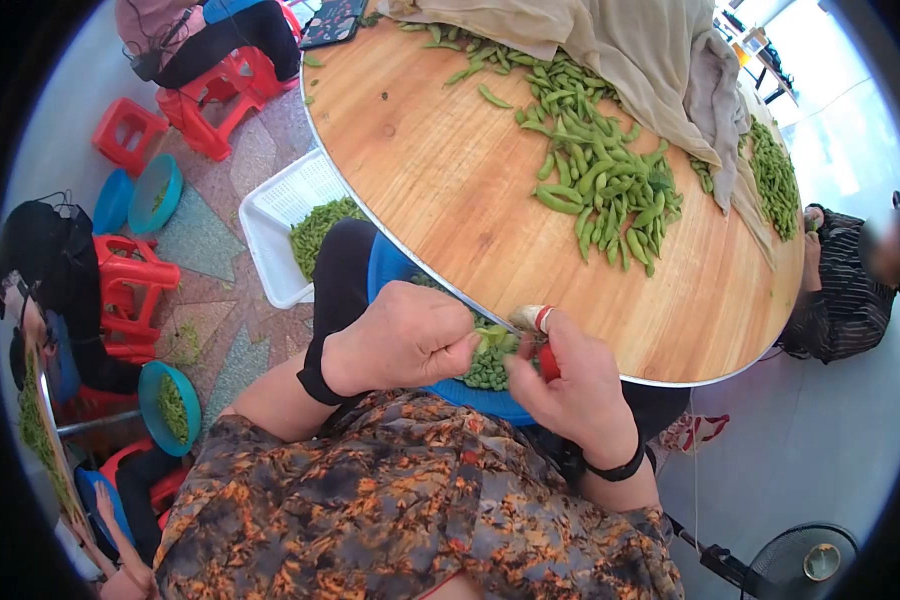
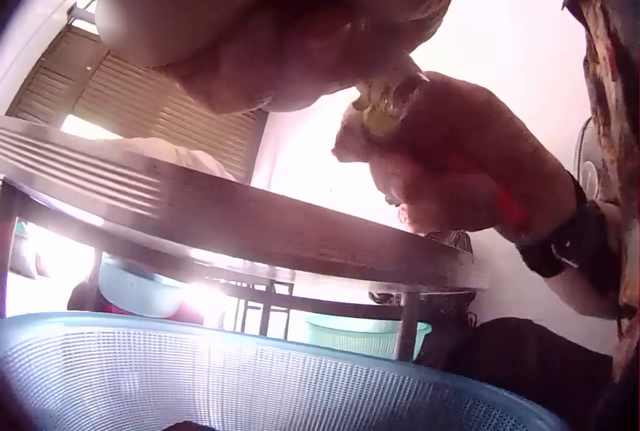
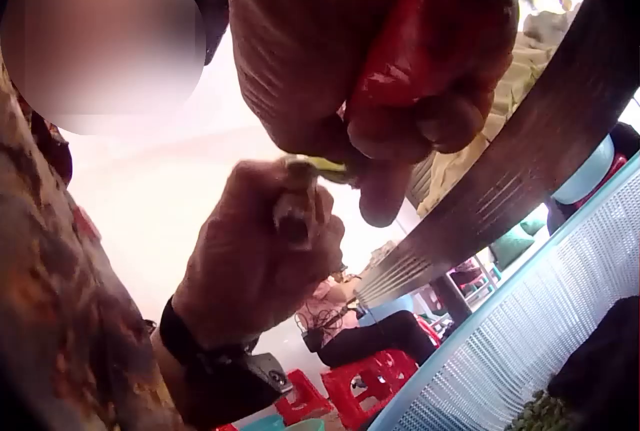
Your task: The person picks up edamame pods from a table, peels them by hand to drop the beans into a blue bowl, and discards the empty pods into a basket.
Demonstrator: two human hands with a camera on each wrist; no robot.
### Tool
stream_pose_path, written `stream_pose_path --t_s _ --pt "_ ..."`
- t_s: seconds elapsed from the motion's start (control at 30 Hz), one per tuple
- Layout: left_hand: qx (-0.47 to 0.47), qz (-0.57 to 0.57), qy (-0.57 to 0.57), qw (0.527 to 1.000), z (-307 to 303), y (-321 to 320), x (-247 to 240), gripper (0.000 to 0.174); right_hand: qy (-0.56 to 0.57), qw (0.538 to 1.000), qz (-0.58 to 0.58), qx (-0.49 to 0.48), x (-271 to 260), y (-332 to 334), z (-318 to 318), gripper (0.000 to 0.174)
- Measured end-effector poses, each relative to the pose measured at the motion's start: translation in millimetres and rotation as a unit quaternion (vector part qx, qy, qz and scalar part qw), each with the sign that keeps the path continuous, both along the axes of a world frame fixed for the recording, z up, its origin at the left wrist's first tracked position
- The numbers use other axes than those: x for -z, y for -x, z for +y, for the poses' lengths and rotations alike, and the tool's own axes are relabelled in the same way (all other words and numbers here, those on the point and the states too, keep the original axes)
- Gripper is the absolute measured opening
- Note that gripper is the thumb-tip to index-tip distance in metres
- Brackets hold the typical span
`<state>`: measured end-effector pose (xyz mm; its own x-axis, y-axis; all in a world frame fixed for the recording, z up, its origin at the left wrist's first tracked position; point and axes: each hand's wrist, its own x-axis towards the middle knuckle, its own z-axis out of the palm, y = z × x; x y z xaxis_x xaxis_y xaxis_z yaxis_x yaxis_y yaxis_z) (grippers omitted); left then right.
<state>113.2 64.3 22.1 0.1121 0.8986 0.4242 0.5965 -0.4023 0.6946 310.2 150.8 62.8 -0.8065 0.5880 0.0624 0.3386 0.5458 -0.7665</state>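
Over a blue mesh basket in my lap, both hands meet at the table's near edge. My left hand is curled, its thumb and forefinger pinching a green soybean pod. Facing it, my right hand has its fingers curled round a red handle, its fingertips right at the pod. A whitish wrap with a red band covers one of its digits. The tool's working end is hidden. Shelled green beans lie in the basket below.
Loose pods are heaped on the round wooden table, partly under a beige cloth. A white basket of pods stands at left. Red stools, teal basins and seated people are around. A fan is at lower right.
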Motion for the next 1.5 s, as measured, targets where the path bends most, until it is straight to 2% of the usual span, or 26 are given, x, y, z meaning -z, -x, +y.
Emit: stream_pose_path --t_s 0.1,0.2,0.33,0.43,0.53,0.63,0.7,0.77,0.8,0.83,0.87,0.9,0.97,1.0,1.03,1.1,1.13,1.2,1.27,1.37,1.43,1.47,1.5 --pt "0.049 -0.064 0.041 0.996 -1 -3 4 0.022 -0.061 0.997 0.038 -0.02 8 9 -4 0.037" --pt "0.091 -0.134 0.082 0.983 0 0 7 0.022 -0.024 0.997 0.054 -0.044 18 13 -2 0.037" --pt "0.076 -0.065 0.069 0.993 -5 1 12 0.022 -0.007 0.999 -0.011 -0.05 21 20 -6 0.033" --pt "0.07 -0.071 0.076 0.992 -9 1 17 0.022 -0.069 0.996 -0.003 -0.056 24 22 -8 0.028" --pt "0.052 -0.038 0.058 0.996 -15 7 16 0.025 -0.114 0.991 -0.052 -0.053 22 20 -11 0.027" --pt "-0.058 -0.033 0.048 0.997 -29 33 15 0.031 -0.13 0.982 -0.117 -0.063 13 16 -9 0.03" --pt "-0.157 -0.035 0.087 0.983 -42 57 11 0.034 -0.093 0.985 -0.139 -0.052 0 13 -5 0.029" --pt "-0.307 -0.07 0.165 0.935 -56 82 19 0.019 -0.107 0.98 -0.163 -0.022 -12 13 18 0.029" --pt "-0.306 -0.071 0.161 0.936 -61 92 23 0.019 -0.185 0.973 -0.14 0.002 -13 14 37 0.03" --pt "-0.366 0.005 0.118 0.923 -67 101 28 0.007 -0.261 0.958 -0.115 0.026 -13 19 51 0.03" --pt "-0.423 0.081 0.075 0.899 -68 105 30 0.012 -0.263 0.958 -0.114 0.026 -12 27 62 0.03" --pt "-0.424 0.081 0.071 0.899 -68 103 27 0.012 -0.274 0.954 -0.116 0.031 -11 36 72 0.03" --pt "-0.403 0.039 0.121 0.906 -70 96 20 0.033 -0.287 0.95 -0.114 0.037 -7 51 87 0.03" --pt "-0.376 0.035 0.125 0.917 -70 95 27 0.031 -0.303 0.942 -0.144 0.027 -3 58 91 0.031" --pt "-0.31 -0.079 0.154 0.935 -61 78 1 0.026 -0.318 0.932 -0.175 0.017 -1 63 94 0.031" --pt "-0.208 -0.088 0.075 0.971 -50 68 10 0.021 -0.315 0.931 -0.185 0.005 -1 68 98 0.031" --pt "-0.21 -0.089 0.073 0.971 -45 61 7 0.021 -0.31 0.93 -0.196 -0.005 -1 69 99 0.032" --pt "-0.128 -0.131 0.113 0.977 -33 46 -1 0.019 -0.311 0.932 -0.188 -0.001 2 66 100 0.032" --pt "-0.101 -0.147 0.12 0.977 -20 34 -4 0.019 -0.31 0.933 -0.181 0.005 4 65 101 0.033" --pt "-0.04 -0.167 0.16 0.972 -4 19 -10 0.019 -0.364 0.919 -0.151 0.001 10 60 101 0.023" --pt "0.018 -0.254 0.166 0.953 7 8 0 0.025 -0.275 0.961 -0.014 0.019 8 59 102 0.025" --pt "0.029 -0.312 0.199 0.929 10 3 1 0.031 -0.276 0.961 -0.012 0.018 3 56 100 0.025" --pt "0.025 -0.312 0.199 0.929 13 -5 -2 0.031 -0.06 0.995 0.023 0.072 -14 53 88 0.024"
